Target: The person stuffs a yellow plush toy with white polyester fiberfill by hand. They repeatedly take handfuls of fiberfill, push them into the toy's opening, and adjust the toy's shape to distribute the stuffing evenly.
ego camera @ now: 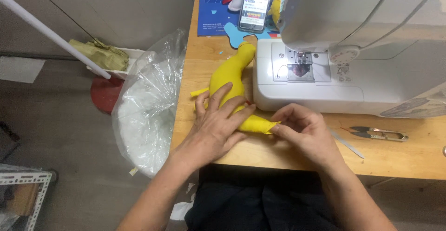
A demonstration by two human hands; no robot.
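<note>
Both hands work a stuffed yellow fabric piece (232, 84) lying on the wooden table (395, 159) beside the white sewing machine (325, 73). Left hand (216, 124) lies flat and spread across it; right hand (302, 131) pinches its open end. Small snips (378, 133) lie near.

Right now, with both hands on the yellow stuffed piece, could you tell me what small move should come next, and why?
Probably pinch the open end shut. The right hand holds the tip of the yellow stuffed piece, the left hand presses its body flat, and the sewing machine sits just behind.
</note>
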